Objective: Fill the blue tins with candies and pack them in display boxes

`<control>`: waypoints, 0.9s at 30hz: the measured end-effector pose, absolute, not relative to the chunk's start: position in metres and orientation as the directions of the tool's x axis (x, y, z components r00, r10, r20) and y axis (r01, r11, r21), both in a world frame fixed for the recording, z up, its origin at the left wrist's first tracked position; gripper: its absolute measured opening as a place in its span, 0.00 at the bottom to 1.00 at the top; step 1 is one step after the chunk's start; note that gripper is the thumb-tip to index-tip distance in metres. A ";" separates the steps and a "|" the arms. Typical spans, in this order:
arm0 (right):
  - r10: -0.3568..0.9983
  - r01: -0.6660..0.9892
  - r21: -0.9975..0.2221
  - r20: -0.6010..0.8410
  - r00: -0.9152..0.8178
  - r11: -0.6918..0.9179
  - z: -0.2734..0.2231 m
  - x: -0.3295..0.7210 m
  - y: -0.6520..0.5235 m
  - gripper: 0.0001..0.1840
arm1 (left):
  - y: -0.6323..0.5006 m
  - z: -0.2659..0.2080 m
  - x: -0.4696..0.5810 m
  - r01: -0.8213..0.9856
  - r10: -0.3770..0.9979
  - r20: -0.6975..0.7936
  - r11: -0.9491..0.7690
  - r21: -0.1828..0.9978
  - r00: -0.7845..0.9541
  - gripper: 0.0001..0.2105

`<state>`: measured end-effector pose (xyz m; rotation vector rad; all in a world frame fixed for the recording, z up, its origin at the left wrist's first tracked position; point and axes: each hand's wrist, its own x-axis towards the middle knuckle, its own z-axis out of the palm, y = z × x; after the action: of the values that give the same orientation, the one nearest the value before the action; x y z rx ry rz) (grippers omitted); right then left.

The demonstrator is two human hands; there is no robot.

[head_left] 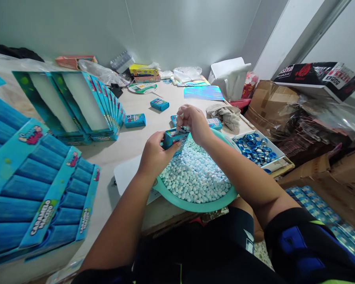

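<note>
My left hand [157, 152] is wrapped round a small blue candy box [174, 139], held tilted over the near-left part of a basin. Above the box's top end, my right hand [195, 123] has its fingers pinched together; what they hold, if anything, is too small to make out. Beneath both hands is a green basin [199, 207], full of small white and pale blue candies [195, 179]. Another blue box [214, 123] lies just behind the basin, partly hidden by my right hand. Two more blue boxes [135, 120] [159, 104] lie on the table further left.
Blue display cartons [37, 197] and open ones [85, 106] stand at left. A white tray [279, 156] of blue caps sits right of the basin, near a crumpled cloth [225, 115]. Cardboard boxes [270, 102] crowd the right side. Bags and packets line the back wall.
</note>
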<state>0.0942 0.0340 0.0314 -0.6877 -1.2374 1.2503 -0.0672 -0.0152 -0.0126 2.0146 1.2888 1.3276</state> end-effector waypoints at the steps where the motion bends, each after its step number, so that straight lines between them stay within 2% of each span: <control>1: 0.938 -0.321 -0.910 0.320 -0.137 0.264 0.031 0.095 0.034 0.11 | -0.015 -0.012 -0.067 0.475 0.859 0.498 -0.489 0.732 0.118 0.12; 6: 0.920 -0.301 -0.906 0.356 -0.162 0.298 0.032 0.096 0.035 0.14 | -0.015 -0.014 -0.068 0.462 0.860 0.501 -0.483 0.744 0.093 0.14; 12: 0.922 -0.230 -0.924 0.348 -0.170 0.306 0.033 0.096 0.034 0.25 | -0.014 -0.018 -0.069 0.426 0.857 0.512 -0.488 0.762 0.067 0.15; 15: 0.918 -0.208 -0.930 0.345 -0.198 0.304 0.033 0.097 0.035 0.27 | -0.013 -0.020 -0.070 0.415 0.859 0.511 -0.474 0.777 0.025 0.15; 20: 0.906 -0.249 -0.925 0.346 -0.243 0.286 0.033 0.097 0.036 0.23 | -0.012 -0.022 -0.071 0.377 0.859 0.512 -0.482 0.791 0.023 0.17; 24: 0.951 -0.262 -0.940 0.266 -0.160 0.219 0.036 0.096 0.036 0.07 | -0.011 -0.022 -0.071 0.347 0.865 0.501 -0.464 0.815 -0.023 0.17; 27: 0.985 -0.236 -0.967 0.122 -0.120 0.091 0.039 0.096 0.034 0.15 | -0.011 -0.021 -0.069 0.288 0.865 0.496 -0.457 0.842 -0.077 0.17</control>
<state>0.0960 0.0345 0.0394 -0.8929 -1.1785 1.3261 -0.0695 -0.0106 -0.0208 1.7176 1.2426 1.5627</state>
